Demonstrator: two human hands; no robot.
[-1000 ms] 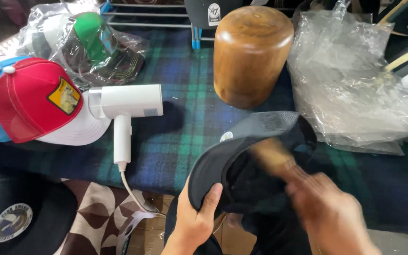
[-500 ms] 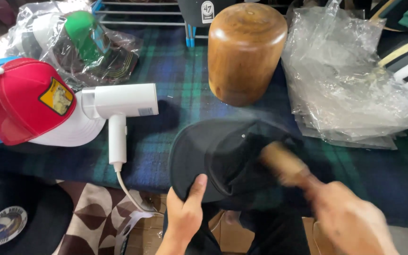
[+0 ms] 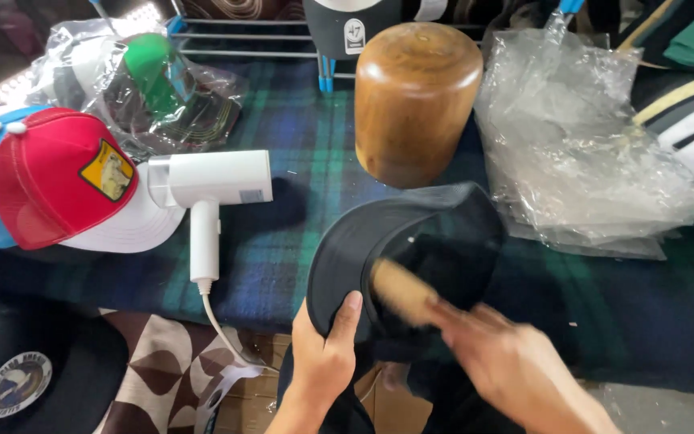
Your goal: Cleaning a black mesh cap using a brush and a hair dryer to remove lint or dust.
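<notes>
We see the left hand pinching the brim of a black cap, thumb on top, over the near edge of the plaid cloth. The right hand, blurred, is closed around a wooden brush inside the cap. A wooden hat block stands just behind.
</notes>
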